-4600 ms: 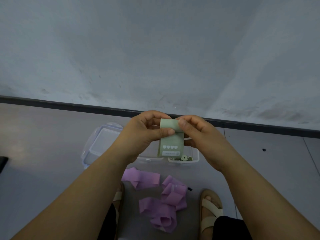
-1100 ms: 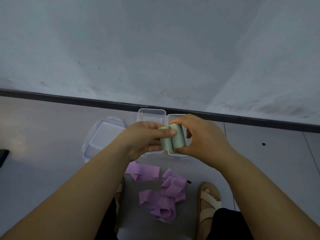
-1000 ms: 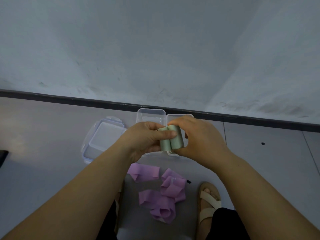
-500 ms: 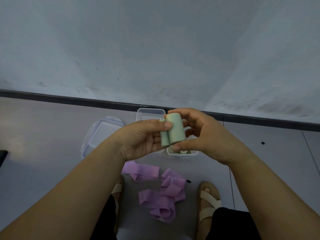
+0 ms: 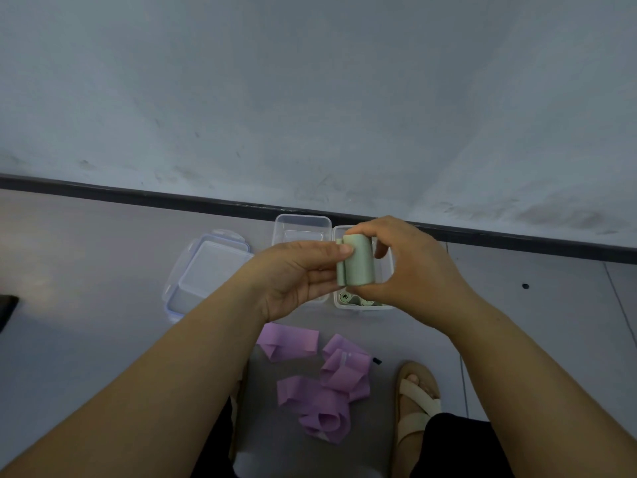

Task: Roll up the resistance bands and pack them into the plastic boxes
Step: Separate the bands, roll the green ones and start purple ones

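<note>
Green band roll (image 5: 356, 260): upright, held above the right plastic box (image 5: 362, 308). Left hand (image 5: 296, 274): thumb and fingers pinch its left edge. Right hand (image 5: 413, 270): fingers curled round it, top and bottom. Purple bands (image 5: 327, 384): loose on floor.

A pale grey wall (image 5: 310, 98), scuffed and stained low down, rises above a black skirting strip (image 5: 138, 196). Below the strip lies a grey floor (image 5: 86, 270). Just below the strip's right end, a small black dot (image 5: 525, 286) sits near a thin floor joint (image 5: 617, 305). Well below the strip stands a foot in a beige sandal (image 5: 417, 405), with dark trousers (image 5: 455, 443) lower still. Below the strip's left end, a dark object (image 5: 6, 310) is cut off by the edge.
</note>
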Demonstrator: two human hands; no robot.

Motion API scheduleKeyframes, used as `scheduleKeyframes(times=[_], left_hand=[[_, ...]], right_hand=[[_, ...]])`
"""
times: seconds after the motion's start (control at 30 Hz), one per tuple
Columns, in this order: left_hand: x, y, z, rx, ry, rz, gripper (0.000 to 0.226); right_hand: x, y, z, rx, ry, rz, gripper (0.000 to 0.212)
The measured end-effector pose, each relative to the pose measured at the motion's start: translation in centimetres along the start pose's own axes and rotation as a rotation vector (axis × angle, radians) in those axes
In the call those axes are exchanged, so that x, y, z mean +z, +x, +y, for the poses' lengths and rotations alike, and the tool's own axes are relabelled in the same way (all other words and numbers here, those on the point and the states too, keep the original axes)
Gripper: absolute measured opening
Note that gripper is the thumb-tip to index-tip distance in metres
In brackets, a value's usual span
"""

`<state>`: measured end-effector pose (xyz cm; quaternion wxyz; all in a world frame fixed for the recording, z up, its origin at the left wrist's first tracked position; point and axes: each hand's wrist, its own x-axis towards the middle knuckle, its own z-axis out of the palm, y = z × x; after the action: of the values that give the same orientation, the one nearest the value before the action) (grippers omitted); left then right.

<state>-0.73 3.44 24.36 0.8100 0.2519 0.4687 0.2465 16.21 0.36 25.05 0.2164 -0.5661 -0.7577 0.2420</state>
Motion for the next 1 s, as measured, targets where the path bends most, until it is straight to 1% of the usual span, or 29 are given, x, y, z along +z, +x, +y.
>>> scheduleKeyframes(times=[0.07, 0.23, 0.33, 0.37, 0.4, 0.47, 0.53, 0.6, 0.63, 0.73, 0.83, 0.9, 1.0], left_hand=[[0.1, 0.1, -0.2, 0.022, 0.027, 0.025, 0.044], [0.2, 0.4, -0.8, 0.094, 0.114, 0.092, 0.053], [0.1, 0.4, -0.9, 0.122, 0.172, 0.127, 0.041], [0.0, 0.4, -0.9, 0.128, 0.187, 0.132, 0.036], [0.0, 0.4, -0.9, 0.131, 0.200, 0.136, 0.033], [0.0, 0.4, -0.8, 0.126, 0.203, 0.133, 0.033], [0.0, 0.3, -0.6, 0.115, 0.180, 0.115, 0.040], [0.0, 0.2, -0.3, 0.098, 0.127, 0.092, 0.049], [0.0, 0.1, -0.2, 0.088, 0.095, 0.072, 0.050], [0.1, -0.1, 0.0, 0.058, 0.036, 0.010, 0.048], [0.3, -0.1, 0.0, 0.047, 0.024, -0.031, 0.050], [0.3, -0.1, -0.1, 0.049, 0.039, -0.028, 0.048], [0.3, 0.2, -0.4, 0.058, 0.058, 0.001, 0.037]], right_hand=[[0.5, 0.1, 0.2, -0.029, -0.082, 0.039, 0.045], [1.9, 0.3, 0.3, -0.080, -0.251, 0.174, 0.041], [2.3, 0.3, 0.2, -0.090, -0.297, 0.224, 0.042], [2.3, 0.3, 0.1, -0.092, -0.300, 0.223, 0.042], [2.2, 0.4, 0.0, -0.073, -0.269, 0.186, 0.044], [1.8, 0.4, 0.0, 0.036, -0.092, 0.023, 0.058], [1.1, 0.3, 0.4, 0.128, 0.127, -0.107, 0.074], [0.4, 0.1, 0.8, 0.138, 0.264, -0.145, 0.079], [0.2, 0.1, 0.8, 0.127, 0.289, -0.151, 0.079], [-0.2, 0.0, 0.5, 0.087, 0.276, -0.142, 0.074], [-0.2, 0.0, 0.4, 0.057, 0.226, -0.070, 0.066], [-0.2, 0.0, 0.3, 0.043, 0.166, -0.036, 0.061], [0.0, -0.1, 0.3, 0.014, 0.053, 0.003, 0.057]])
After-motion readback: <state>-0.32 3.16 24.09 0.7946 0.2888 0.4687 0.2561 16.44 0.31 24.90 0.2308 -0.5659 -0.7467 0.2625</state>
